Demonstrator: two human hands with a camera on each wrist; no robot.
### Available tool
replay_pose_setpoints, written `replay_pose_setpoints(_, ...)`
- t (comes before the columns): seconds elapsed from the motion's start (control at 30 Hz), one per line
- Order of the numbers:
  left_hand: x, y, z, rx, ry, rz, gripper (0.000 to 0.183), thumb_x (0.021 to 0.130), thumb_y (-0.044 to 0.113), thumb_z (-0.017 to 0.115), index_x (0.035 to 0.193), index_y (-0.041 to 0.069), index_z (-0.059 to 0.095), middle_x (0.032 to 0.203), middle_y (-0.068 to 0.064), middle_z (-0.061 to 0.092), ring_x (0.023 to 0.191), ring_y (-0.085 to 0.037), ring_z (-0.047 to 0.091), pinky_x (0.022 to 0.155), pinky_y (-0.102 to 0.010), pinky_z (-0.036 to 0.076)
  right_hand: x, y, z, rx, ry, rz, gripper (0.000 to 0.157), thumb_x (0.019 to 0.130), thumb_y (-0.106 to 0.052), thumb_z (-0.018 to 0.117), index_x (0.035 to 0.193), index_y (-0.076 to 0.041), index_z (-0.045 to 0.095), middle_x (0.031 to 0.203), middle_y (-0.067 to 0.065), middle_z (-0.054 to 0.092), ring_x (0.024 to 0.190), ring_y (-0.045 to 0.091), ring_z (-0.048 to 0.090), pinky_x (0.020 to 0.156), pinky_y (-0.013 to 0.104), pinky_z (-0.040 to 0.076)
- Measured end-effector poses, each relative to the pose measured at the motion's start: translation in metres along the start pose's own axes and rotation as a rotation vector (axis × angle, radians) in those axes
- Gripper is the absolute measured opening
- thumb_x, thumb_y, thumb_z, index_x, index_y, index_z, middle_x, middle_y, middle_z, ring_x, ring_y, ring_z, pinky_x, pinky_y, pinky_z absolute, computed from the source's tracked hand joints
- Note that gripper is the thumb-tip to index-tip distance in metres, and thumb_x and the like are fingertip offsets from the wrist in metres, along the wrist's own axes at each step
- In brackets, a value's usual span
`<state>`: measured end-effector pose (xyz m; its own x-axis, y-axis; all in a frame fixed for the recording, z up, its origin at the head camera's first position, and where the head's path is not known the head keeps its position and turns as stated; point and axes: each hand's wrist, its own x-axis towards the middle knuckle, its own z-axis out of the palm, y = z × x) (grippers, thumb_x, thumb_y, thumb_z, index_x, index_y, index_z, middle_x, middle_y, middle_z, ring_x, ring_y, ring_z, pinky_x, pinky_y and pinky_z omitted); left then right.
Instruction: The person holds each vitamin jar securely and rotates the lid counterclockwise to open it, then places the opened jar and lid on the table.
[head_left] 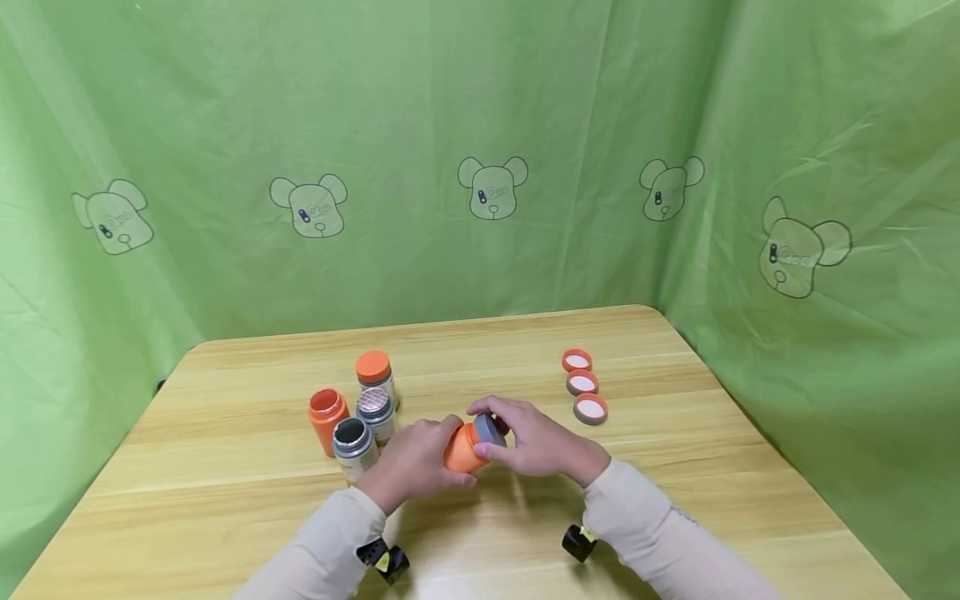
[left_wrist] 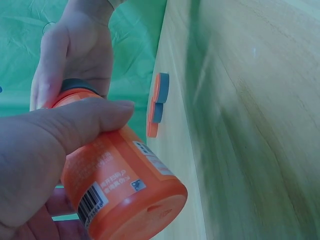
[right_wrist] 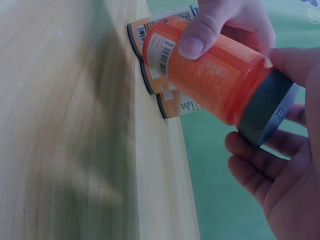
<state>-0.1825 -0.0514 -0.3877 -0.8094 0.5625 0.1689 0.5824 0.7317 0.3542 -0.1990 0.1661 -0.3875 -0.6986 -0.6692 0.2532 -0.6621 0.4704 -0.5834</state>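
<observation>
My left hand [head_left: 416, 467] grips the body of an orange plastic bottle [head_left: 461, 452] above the table, thumb across its side in the left wrist view. The bottle is tilted, its capped end toward the right and its base toward the left wrist camera. A dark grey cap [right_wrist: 266, 107] sits on its neck. My right hand [head_left: 536, 442] holds that cap, with thumb and fingers around its rim. In the left wrist view the right hand hides most of the cap.
Left of the hands stand an open orange bottle [head_left: 327, 421], an open grey-necked bottle [head_left: 356, 454], one with a silvery seal [head_left: 375, 404] and one with an orange lid [head_left: 372, 367]. Three upturned caps [head_left: 590, 409] lie in a row on the wooden table [head_left: 675, 433] at right.
</observation>
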Motion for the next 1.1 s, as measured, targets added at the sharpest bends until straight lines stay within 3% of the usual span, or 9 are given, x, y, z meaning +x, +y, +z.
replay_pose_setpoints(0.23, -0.0008, -0.0001, 0.0004, -0.003, 0.008, 0.004, 0.057, 0.07, 0.042, 0.085, 0.108, 0.01, 0.058, 0.077, 0.003, 0.059, 0.061, -0.01, 0.051, 0.053, -0.025, 0.041, -0.0004, 0.002, -0.0009, 0.022, 0.0, -0.063, 0.043, 0.092, -0.025, 0.066, 0.127, -0.009, 0.05, 0.115, 0.001, 0.058, 0.097, 0.013, 0.056, 0.085, 0.039, 0.049)
replay_pose_setpoints(0.5, 0.0, 0.0, -0.0002, -0.007, -0.004, -0.007, 0.059, 0.07, 0.044, 0.084, 0.111, 0.01, 0.058, 0.079, 0.003, 0.06, 0.063, -0.01, 0.051, 0.054, -0.026, 0.041, 0.0004, 0.0013, -0.001, -0.053, 0.008, 0.035, 0.039, 0.098, -0.035, 0.055, 0.127, -0.01, 0.052, 0.093, -0.003, 0.059, 0.079, 0.012, 0.057, 0.072, 0.031, 0.05)
replay_pose_setpoints(0.63, 0.0004, -0.0002, -0.0007, 0.002, -0.004, -0.003, 0.057, 0.071, 0.044, 0.083, 0.11, 0.01, 0.058, 0.079, 0.003, 0.06, 0.063, -0.011, 0.052, 0.054, -0.026, 0.041, 0.0005, 0.0014, -0.0003, -0.05, -0.005, 0.053, 0.037, 0.098, -0.037, 0.056, 0.124, -0.012, 0.053, 0.088, -0.003, 0.058, 0.073, 0.011, 0.055, 0.066, 0.028, 0.048)
replay_pose_setpoints(0.93, -0.0007, -0.0015, -0.0001, 0.009, 0.027, 0.019, 0.055, 0.07, 0.041, 0.085, 0.107, 0.01, 0.058, 0.077, 0.003, 0.06, 0.061, -0.01, 0.051, 0.053, -0.026, 0.041, -0.0004, 0.0003, -0.0029, 0.007, -0.009, -0.023, 0.045, 0.093, -0.03, 0.064, 0.128, -0.005, 0.051, 0.108, 0.0, 0.058, 0.088, 0.014, 0.055, 0.077, 0.041, 0.051)
replay_pose_setpoints(1.1, -0.0001, -0.0013, -0.0007, 0.006, 0.025, 0.017, 0.055, 0.07, 0.042, 0.084, 0.106, 0.011, 0.058, 0.076, 0.004, 0.06, 0.06, -0.009, 0.051, 0.053, -0.025, 0.041, 0.0006, 0.0002, -0.0023, -0.045, 0.002, 0.005, 0.04, 0.096, -0.034, 0.059, 0.126, -0.008, 0.052, 0.098, -0.002, 0.058, 0.082, 0.012, 0.056, 0.073, 0.034, 0.05)
